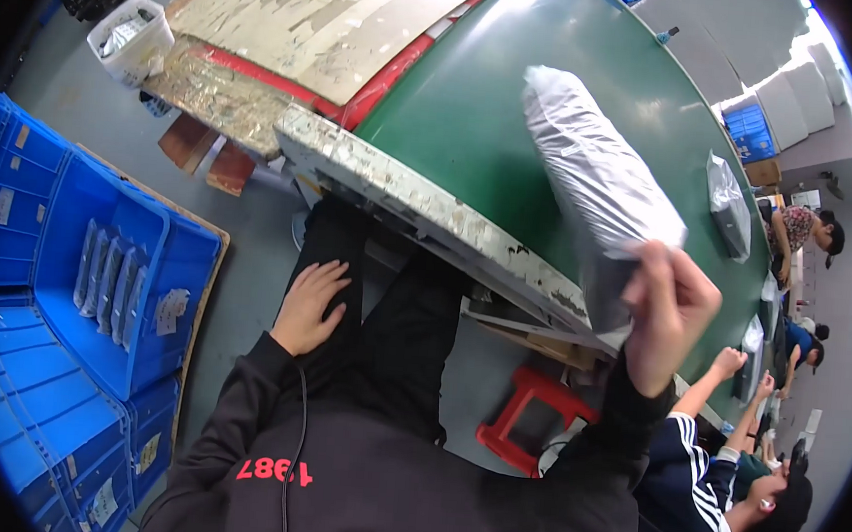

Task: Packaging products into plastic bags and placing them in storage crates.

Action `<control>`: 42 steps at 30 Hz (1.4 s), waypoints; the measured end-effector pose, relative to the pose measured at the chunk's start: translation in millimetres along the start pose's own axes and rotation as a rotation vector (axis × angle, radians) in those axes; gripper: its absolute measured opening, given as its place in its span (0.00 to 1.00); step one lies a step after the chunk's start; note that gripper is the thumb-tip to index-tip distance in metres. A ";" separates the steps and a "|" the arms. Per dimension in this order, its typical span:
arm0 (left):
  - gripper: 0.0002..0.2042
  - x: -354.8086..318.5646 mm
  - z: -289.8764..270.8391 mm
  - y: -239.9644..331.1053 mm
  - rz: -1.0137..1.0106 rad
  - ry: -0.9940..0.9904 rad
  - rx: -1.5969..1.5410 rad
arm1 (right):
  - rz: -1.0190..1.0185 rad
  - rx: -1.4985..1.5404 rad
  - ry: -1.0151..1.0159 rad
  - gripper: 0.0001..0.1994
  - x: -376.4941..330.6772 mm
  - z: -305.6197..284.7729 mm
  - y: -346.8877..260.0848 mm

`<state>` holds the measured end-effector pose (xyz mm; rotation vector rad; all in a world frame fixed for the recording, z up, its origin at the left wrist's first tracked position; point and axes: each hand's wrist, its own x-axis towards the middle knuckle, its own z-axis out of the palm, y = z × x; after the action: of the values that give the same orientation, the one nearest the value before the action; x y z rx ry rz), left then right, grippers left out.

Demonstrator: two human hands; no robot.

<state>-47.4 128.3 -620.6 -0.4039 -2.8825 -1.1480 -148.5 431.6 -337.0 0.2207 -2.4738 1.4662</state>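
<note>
Between the thumb and fingers of my right hand (668,308) is the near end of a long plastic-wrapped package (601,170), shiny silver-white on top and dark along its side. It is held tilted over the green belt (448,90), its far end pointing away to the left. Whether the package touches the belt cannot be made out. My left hand (313,306) lies flat on my dark trousers, fingers spread, holding nothing. Farther right on the belt rests another package (728,208) in clear-looking plastic.
Blue crates (99,273) stand at the left, one holding several wrapped packages (107,278). A worn wooden table (275,18) adjoins the belt. A red stool (534,417) is below the belt's edge. Co-workers, one in a striped sleeve (694,453), line the right side. A white bin (130,43) stands far left.
</note>
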 end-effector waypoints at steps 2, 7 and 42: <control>0.21 -3.1 0.8 -1.5 0.032 0.053 -0.036 | 0.022 0.255 0.019 0.11 -17.5 -23.4 6.2; 0.23 -6.5 4.2 1.2 0.027 0.207 -0.128 | 0.067 0.695 0.131 0.06 -64.3 -39.3 45.1; 0.27 81.5 -50.3 134.8 -0.445 0.019 -1.269 | -0.472 -0.031 -0.441 0.02 -148.7 125.2 67.6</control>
<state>-97.7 207.3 -484.3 0.3052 -1.8360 -2.8682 -41.7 354.2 -494.9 1.1429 -2.5022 1.2706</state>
